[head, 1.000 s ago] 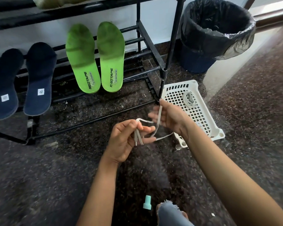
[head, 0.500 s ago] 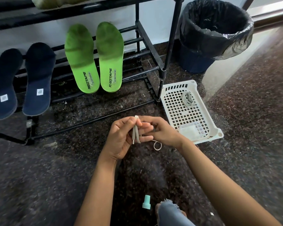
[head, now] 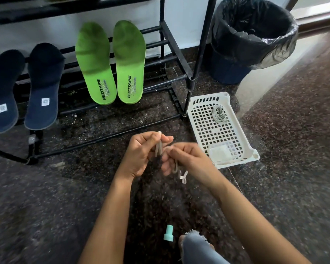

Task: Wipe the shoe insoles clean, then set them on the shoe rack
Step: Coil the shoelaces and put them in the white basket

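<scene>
Two green insoles (head: 111, 61) lean side by side on the bottom bars of the black shoe rack (head: 176, 48). Two dark blue insoles (head: 23, 88) lean on the same rack at the left. Over the dark floor, my left hand (head: 141, 153) pinches a folded bundle of a white shoelace (head: 159, 147). My right hand (head: 185, 159) grips the lace's other part, and its loose end dangles below the fingers.
A white perforated basket (head: 242, 149) lies on the floor to the right, holding a coiled grey lace (head: 219, 114) and a whitish clear box (head: 222, 152). A bin lined with a black bag (head: 253, 39) stands behind it. A small teal cap (head: 168, 233) and my knee (head: 196, 246) are near the bottom.
The lace, stretched between my hands a second ago, is now gathered into a short bundle. My right hand has come down and in, close to the left.
</scene>
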Tool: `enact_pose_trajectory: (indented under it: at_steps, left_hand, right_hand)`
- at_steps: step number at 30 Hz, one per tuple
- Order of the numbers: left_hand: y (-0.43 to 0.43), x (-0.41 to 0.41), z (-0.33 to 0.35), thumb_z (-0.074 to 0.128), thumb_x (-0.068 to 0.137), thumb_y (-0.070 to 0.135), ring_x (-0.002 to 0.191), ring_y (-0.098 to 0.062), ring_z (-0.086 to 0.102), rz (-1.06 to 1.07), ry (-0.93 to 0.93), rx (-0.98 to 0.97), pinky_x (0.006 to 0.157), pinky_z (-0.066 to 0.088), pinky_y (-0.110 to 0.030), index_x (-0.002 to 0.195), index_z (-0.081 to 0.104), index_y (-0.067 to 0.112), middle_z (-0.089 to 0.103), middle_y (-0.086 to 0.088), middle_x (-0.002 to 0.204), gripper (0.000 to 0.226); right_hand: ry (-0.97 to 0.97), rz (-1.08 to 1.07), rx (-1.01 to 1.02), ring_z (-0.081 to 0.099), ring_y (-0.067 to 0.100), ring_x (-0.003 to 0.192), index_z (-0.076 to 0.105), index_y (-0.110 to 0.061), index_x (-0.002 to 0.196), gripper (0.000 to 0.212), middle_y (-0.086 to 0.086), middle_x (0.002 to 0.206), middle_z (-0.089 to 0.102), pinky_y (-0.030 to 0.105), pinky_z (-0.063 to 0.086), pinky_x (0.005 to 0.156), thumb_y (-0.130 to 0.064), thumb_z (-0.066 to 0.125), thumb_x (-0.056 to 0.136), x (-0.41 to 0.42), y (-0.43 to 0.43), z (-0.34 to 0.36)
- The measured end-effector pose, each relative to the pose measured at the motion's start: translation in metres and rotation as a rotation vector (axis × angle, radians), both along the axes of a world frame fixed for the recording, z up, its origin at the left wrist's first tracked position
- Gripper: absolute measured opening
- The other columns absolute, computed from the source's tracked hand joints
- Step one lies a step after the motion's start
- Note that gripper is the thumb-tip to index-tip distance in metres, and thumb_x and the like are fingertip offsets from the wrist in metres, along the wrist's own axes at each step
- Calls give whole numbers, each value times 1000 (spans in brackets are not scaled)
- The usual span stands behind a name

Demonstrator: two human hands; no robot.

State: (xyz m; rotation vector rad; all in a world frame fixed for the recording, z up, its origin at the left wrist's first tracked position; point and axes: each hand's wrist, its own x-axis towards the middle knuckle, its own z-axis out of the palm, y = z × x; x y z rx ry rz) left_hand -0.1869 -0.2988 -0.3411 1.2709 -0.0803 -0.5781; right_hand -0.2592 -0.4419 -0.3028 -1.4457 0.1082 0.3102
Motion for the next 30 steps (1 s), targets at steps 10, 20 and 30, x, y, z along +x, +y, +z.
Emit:
enact_pose_trajectory:
  at_steps: [10,20,30]
  left_hand:
    - [6,-12,0,70,82,49,104,-39,67,-248,-25,-58,105,42,-53,82,76,11,73,-19,92,38]
    - [13,-22,5,76,78,45,96,-38,70,-157,68,-301,84,54,-57,69,70,12,73,-17,80,35]
    - [3,-17,3,47,92,24,91,-36,71,-78,132,-181,80,58,-53,65,68,14,73,-20,85,36]
  right_hand:
    - [123,-329,244,63,6,51,59,-9,80,24,11,79,72,20,53,56,-12,43,97,83,-26,67]
    - [254,-304,-230,57,3,52,60,-1,91,14,6,74,63,16,48,51,-9,51,96,65,-30,-57]
    - [266,177,-780,59,17,80,64,-7,96,17,4,86,65,29,46,74,-22,61,88,14,-37,-82]
